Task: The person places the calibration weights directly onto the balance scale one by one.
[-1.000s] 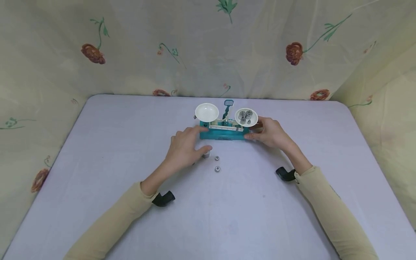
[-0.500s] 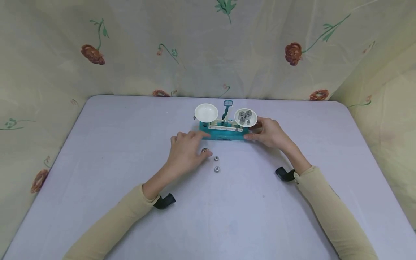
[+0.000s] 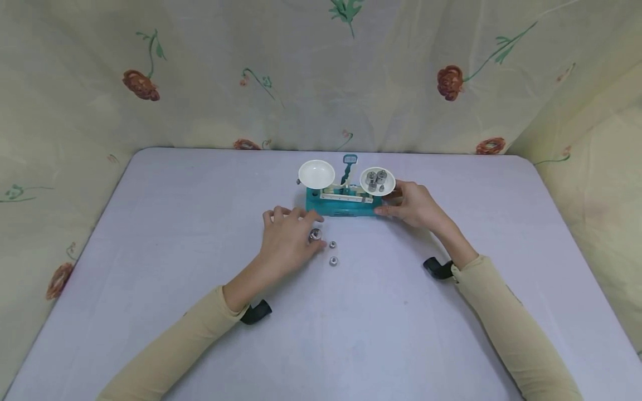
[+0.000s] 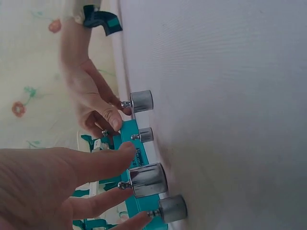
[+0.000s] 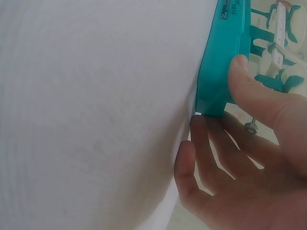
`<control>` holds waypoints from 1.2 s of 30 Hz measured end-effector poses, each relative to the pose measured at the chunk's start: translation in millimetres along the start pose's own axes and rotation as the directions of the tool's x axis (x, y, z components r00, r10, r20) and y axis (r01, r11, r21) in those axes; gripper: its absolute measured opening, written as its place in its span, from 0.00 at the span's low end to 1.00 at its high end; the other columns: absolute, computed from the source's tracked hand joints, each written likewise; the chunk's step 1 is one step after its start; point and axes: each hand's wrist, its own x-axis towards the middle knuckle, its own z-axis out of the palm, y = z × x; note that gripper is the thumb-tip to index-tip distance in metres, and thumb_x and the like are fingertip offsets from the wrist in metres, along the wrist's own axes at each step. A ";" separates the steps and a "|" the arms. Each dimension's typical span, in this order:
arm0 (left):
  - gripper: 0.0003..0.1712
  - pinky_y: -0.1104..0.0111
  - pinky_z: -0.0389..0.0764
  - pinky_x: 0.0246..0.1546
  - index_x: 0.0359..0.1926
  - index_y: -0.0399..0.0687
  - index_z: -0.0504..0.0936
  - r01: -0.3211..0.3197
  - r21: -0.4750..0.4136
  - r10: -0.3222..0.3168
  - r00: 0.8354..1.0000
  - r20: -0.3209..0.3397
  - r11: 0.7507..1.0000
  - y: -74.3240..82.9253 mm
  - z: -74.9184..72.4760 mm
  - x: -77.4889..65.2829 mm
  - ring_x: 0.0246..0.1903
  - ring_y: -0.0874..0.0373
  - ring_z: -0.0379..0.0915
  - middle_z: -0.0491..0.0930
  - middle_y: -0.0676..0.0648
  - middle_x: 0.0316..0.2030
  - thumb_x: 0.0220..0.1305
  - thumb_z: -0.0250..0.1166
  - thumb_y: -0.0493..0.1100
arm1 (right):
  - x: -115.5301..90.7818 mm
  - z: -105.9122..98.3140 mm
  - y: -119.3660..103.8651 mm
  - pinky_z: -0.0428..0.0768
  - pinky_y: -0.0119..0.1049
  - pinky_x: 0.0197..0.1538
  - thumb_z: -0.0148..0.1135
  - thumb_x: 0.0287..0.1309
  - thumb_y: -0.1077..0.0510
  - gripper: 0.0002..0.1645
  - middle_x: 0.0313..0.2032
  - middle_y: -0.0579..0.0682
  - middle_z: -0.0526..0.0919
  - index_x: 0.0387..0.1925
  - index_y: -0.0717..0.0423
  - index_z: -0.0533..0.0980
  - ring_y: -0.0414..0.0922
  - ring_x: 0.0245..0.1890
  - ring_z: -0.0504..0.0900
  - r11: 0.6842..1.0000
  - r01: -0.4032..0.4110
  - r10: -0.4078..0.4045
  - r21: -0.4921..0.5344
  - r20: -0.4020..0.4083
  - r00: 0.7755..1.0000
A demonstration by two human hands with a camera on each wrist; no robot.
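A teal balance scale [image 3: 343, 208] stands near the table's far edge. Its left pan [image 3: 316, 174] is bare; the right pan [image 3: 363, 189] bears several metal weights [image 3: 381, 177]. My right hand [image 3: 417, 209] holds the right end of the base, thumb [image 5: 240, 72] on the front and fingers [image 5: 204, 143] at the end. My left hand [image 3: 286, 239] is spread in front of the scale, thumb and index finger apart on either side of a large knobbed weight [image 4: 149, 180]. Another weight [image 4: 172, 209] lies beneath its fingers, hidden in the head view.
Two smaller weights, one nearer the scale [image 3: 333, 244] and one closer to me [image 3: 333, 261], stand right of the left thumb. A floral curtain [image 3: 301, 72] hangs behind the white table [image 3: 351, 334]. Dark wrist mounts [image 3: 256, 312] protrude from both sleeves.
My left hand has drawn back from the scale's base toward me, its index finger coming down beside the large weight, which now shows more fully. The right hand stays on the base.
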 end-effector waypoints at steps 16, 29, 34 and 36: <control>0.21 0.35 0.66 0.65 0.55 0.47 0.89 -0.042 0.036 0.042 0.999 0.004 0.998 2.3 5.8 0.0 0.60 0.28 0.76 0.90 0.38 0.47 0.66 0.78 0.52 | 0.2 -0.2 1.5 0.79 0.62 0.73 0.76 0.67 0.54 0.39 0.66 0.67 0.82 0.72 0.64 0.72 0.67 0.68 0.81 1.000 0.000 0.000 0.008 0.008 1.000; 0.15 0.35 0.72 0.63 0.49 0.48 0.89 -0.069 0.102 0.071 0.997 -0.021 0.992 1.8 6.9 -1.7 0.55 0.31 0.80 0.92 0.41 0.42 0.66 0.78 0.49 | -0.3 0.5 1.3 0.75 0.63 0.74 0.77 0.66 0.51 0.39 0.64 0.67 0.84 0.71 0.64 0.73 0.66 0.68 0.81 1.000 0.007 -0.007 -0.006 0.000 1.000; 0.14 0.36 0.73 0.62 0.48 0.49 0.90 -0.070 0.103 0.073 0.997 -0.024 0.992 2.0 6.5 -0.6 0.56 0.32 0.80 0.92 0.42 0.43 0.66 0.78 0.49 | -0.3 -0.3 1.8 0.76 0.63 0.74 0.77 0.66 0.52 0.39 0.64 0.66 0.84 0.71 0.63 0.73 0.65 0.67 0.82 1.000 0.003 -0.003 -0.010 -0.003 1.000; 0.14 0.36 0.73 0.62 0.48 0.49 0.90 -0.073 0.105 0.076 0.997 -0.026 0.992 1.6 6.9 -0.1 0.56 0.32 0.79 0.92 0.42 0.43 0.65 0.78 0.49 | 0.0 -0.6 2.1 0.76 0.63 0.74 0.77 0.66 0.52 0.38 0.64 0.66 0.84 0.71 0.63 0.73 0.65 0.67 0.82 1.000 0.002 -0.002 -0.016 -0.006 1.000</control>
